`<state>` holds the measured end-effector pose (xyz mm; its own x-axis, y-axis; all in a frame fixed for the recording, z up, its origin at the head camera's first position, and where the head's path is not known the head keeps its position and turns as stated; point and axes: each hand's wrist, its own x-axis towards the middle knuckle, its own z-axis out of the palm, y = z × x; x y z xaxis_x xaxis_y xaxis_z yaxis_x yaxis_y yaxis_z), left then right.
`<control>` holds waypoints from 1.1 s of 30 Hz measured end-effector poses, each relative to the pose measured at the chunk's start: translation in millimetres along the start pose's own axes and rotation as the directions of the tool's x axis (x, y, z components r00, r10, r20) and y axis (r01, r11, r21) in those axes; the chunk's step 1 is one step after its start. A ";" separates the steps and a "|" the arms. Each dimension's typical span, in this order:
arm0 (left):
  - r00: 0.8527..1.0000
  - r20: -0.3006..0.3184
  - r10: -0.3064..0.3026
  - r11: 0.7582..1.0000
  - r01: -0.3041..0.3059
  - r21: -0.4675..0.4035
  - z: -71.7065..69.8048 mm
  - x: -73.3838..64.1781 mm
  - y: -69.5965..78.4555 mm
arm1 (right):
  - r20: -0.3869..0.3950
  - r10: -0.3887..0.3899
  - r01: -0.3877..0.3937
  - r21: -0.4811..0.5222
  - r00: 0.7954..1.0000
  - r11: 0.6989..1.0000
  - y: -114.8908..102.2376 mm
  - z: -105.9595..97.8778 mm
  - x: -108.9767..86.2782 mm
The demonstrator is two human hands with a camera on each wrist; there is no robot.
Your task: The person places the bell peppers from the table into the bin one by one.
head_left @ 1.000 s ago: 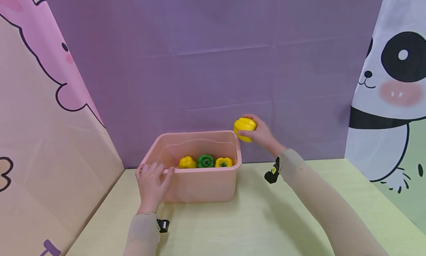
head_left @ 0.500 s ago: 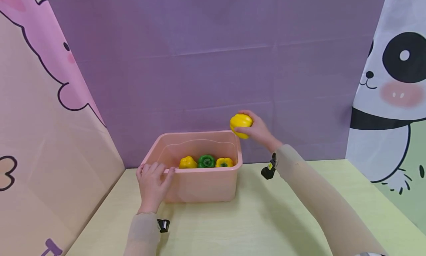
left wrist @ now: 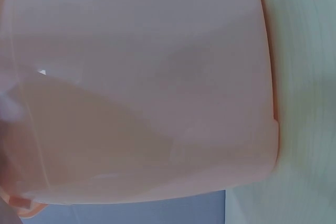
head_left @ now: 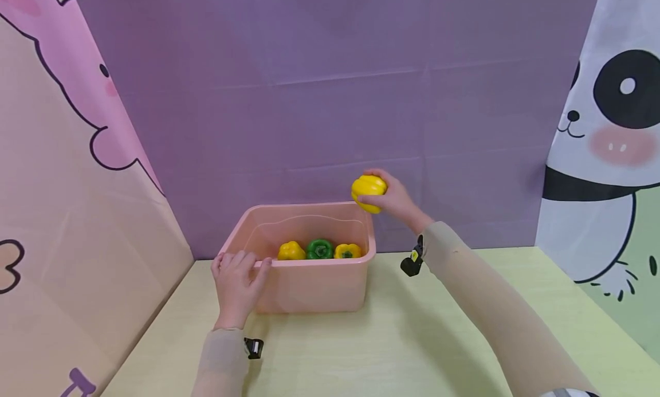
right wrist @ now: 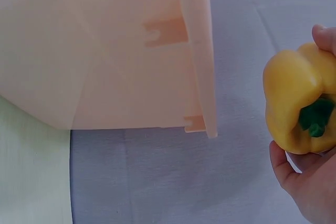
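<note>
My right hand (head_left: 394,197) grips a yellow bell pepper (head_left: 368,192) at the far right corner of a pink plastic bin (head_left: 314,288). In the right wrist view the held pepper (right wrist: 294,87) shows its green stem, with fingers curled round it, beside the bin's rim (right wrist: 199,56). My left hand (head_left: 237,285) holds the bin's near rim at the left, fingers hooked over the edge. Inside the bin lie a yellow pepper (head_left: 291,251), a green bell pepper (head_left: 319,249) and another yellow pepper (head_left: 348,251). The left wrist view is filled by the bin's wall (left wrist: 147,93).
The bin stands on a pale wooden table (head_left: 412,339), near its back edge. Behind it hangs a purple cloth backdrop (head_left: 330,116). Printed panels with a pink cartoon figure (head_left: 77,87) and a panda (head_left: 608,145) flank the table.
The right hand has moved left and slightly up with the yellow bell pepper, coming over the bin's far right corner. The left hand keeps its place on the rim.
</note>
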<state>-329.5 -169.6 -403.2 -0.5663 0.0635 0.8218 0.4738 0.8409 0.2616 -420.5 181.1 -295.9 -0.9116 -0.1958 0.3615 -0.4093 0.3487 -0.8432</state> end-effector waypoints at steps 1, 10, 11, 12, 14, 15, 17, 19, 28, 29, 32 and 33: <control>1.000 0.000 0.000 1.000 0.000 -0.001 0.3 0.0 -0.1 | 0.001 -0.001 0.001 -0.001 1.000 1.000 -0.3 0.4 -0.1; 1.000 -0.014 0.013 1.000 -0.013 0.002 3.2 0.6 0.4 | -0.001 -0.003 0.003 -0.009 1.000 1.000 -0.1 4.1 0.0; 1.000 -0.014 0.012 1.000 -0.012 0.002 3.3 0.7 0.8 | 0.000 -0.002 0.002 -0.006 1.000 1.000 -0.3 4.3 -0.2; 1.000 -0.012 0.012 1.000 -0.012 0.002 3.3 0.8 1.3 | -0.001 -0.001 0.001 -0.004 1.000 1.000 -0.4 4.4 -0.3; 1.000 -0.012 0.011 1.000 -0.011 0.001 3.8 1.0 1.7 | 0.000 0.001 -0.001 -0.001 1.000 1.000 -0.4 4.1 -0.6; 1.000 -0.011 0.009 1.000 -0.009 0.000 3.9 1.0 2.0 | 0.003 0.000 0.000 0.001 1.000 1.000 -0.4 4.2 -0.8; 1.000 -0.010 0.009 1.000 -0.009 -0.001 4.0 1.2 2.4 | 0.003 -0.002 0.002 0.000 1.000 1.000 -0.3 4.1 -1.1; 1.000 -0.010 0.011 1.000 -0.011 -0.002 4.1 1.3 2.5 | 0.002 -0.005 0.005 -0.001 1.000 1.000 0.0 4.0 -1.6; 1.000 -0.002 0.004 1.000 -0.004 0.009 4.0 1.0 2.9 | 0.000 -0.003 0.003 0.023 1.000 1.000 4.8 10.1 -1.1; 1.000 -0.001 0.003 1.000 -0.003 0.011 3.8 0.7 3.1 | 0.000 0.001 -0.001 0.026 1.000 1.000 5.7 11.1 -1.3; 1.000 0.005 0.000 1.000 -0.001 0.010 3.0 0.0 3.5 | 0.001 0.016 -0.016 0.034 1.000 0.999 7.5 13.9 -2.6; 1.000 0.006 -0.001 1.000 0.001 0.010 2.9 -0.2 3.2 | 0.001 0.019 -0.019 0.033 1.000 0.999 7.9 14.9 -2.9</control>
<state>-329.8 -165.4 -403.9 -0.5709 0.0661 0.8184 0.4665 0.8463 0.2571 -420.5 170.7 -309.6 -0.9192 -0.1896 0.3452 -0.3904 0.3221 -0.8625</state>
